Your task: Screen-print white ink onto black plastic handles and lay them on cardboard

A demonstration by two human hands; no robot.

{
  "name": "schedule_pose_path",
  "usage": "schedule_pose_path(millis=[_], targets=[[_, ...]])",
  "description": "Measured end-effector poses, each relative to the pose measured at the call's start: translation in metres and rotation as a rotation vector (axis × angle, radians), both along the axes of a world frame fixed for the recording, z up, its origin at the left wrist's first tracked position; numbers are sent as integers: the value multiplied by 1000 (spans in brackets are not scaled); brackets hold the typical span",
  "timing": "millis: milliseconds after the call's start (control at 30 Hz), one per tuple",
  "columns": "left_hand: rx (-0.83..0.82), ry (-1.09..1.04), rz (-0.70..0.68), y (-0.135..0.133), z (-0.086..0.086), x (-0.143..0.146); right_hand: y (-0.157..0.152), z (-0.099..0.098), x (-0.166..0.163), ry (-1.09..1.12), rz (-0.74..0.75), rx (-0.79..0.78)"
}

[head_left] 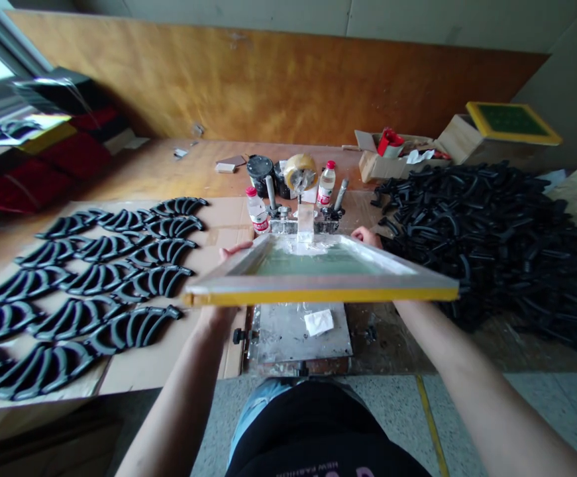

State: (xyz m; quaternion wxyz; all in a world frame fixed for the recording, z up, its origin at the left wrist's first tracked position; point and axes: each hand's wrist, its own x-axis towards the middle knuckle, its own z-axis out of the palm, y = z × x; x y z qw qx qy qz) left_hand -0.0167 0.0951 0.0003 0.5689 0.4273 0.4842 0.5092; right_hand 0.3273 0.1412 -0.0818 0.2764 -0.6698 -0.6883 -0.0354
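Note:
A screen printing frame (318, 285) with metal sides, a yellow front edge and pale green mesh is tilted up above a metal base plate (273, 338). My left hand (234, 250) grips its left side, fingers showing over the edge. At the right side my right hand (366, 236) is closed on the frame, partly hidden behind it. A clamp block (306, 222) joins the frame's far side to the hinge hardware. On the base plate lies a crumpled white paper (319, 322).
Rows of black curved plastic parts (89, 278) lie on cardboard (169, 358) at left. A heap of black parts (487, 232) covers the right. Behind the press stand two red-capped bottles (326, 184), a black tub (260, 173) and a tape roll (300, 172). A cardboard box (375, 167) sits farther back.

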Motion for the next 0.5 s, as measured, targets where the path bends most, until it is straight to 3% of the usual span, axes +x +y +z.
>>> schedule_pose_path(millis=[100,167,267,367,467,500], targets=[[54,-83,57,13,8,17,-30,-29,-23,-45,201,-68],[2,-106,100,7,0,28,-44,-41,-47,-41,309,-159],[-273,-90,-55,-21,-33,43,-63,-41,-83,-18,301,-258],[-564,-75,-236,-55,-73,53,-88,-32,-117,8,358,-218],[-592,10,-156,-75,-104,36,-105,-32,-124,20,611,-222],[-576,71,-114,-78,-113,20,-107,-36,-114,27,619,-250]])
